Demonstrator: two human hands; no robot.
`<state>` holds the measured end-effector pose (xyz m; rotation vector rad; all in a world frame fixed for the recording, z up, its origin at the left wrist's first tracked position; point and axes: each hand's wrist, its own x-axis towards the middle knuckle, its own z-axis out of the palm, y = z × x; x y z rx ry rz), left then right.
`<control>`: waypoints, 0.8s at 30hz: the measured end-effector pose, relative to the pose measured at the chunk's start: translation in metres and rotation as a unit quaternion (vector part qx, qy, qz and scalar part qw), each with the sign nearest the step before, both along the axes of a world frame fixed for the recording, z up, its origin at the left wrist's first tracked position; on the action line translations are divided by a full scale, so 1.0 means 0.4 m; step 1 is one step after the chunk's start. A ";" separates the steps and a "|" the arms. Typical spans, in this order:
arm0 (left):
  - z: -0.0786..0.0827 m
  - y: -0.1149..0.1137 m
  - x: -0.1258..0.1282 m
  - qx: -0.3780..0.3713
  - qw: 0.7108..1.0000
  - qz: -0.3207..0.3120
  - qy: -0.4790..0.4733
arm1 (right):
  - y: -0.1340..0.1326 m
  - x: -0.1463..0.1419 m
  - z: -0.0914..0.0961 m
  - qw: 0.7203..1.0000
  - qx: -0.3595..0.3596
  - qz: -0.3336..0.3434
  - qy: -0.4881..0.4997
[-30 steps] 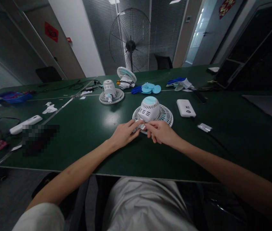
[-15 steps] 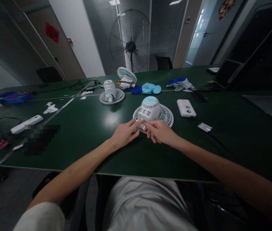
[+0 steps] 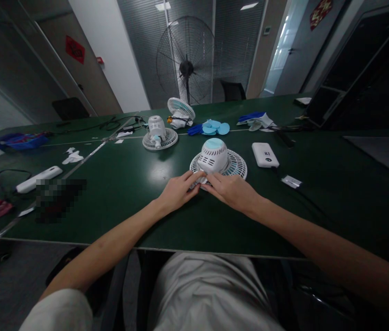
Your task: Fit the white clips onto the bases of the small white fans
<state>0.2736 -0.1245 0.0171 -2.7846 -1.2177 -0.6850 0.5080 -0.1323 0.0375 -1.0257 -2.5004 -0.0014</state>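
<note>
A small white desk fan (image 3: 218, 158) lies face down on the green table (image 3: 128, 193), its motor housing with a pale blue cap pointing up. My left hand (image 3: 177, 189) reaches to the fan's near edge, fingers pinched on a small white part at the base of the housing. My right hand (image 3: 230, 189) meets it from the right, fingers curled and pressed against the same spot. What sits between the fingertips is too small to name.
A second white fan (image 3: 160, 134) and a third (image 3: 180, 110) lie farther back, beside light blue fan blades (image 3: 213, 127). A white power bank (image 3: 265, 154) sits right of the fan, a white remote-like bar (image 3: 37, 178) at left. A large standing fan (image 3: 185, 59) is behind the table.
My right hand has flattened a little and slid closer to the fan's rim. The left hand has stayed at the same spot. The fan has not moved.
</note>
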 end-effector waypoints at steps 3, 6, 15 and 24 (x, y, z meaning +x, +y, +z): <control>-0.005 0.001 0.000 0.006 1.000 0.000 0.004 | 0.007 -0.009 -0.002 0.982 -0.153 0.007 0.113; -0.006 0.000 0.001 0.011 1.000 -0.002 0.008 | 0.018 -0.014 -0.007 0.863 -0.434 0.000 0.259; -0.002 0.001 0.003 0.011 1.000 -0.004 0.013 | 0.023 -0.016 -0.018 0.720 -0.597 -0.006 0.354; -0.006 0.004 -0.001 0.017 1.000 -0.010 0.006 | -0.003 -0.005 -0.010 0.996 -0.062 -0.016 0.056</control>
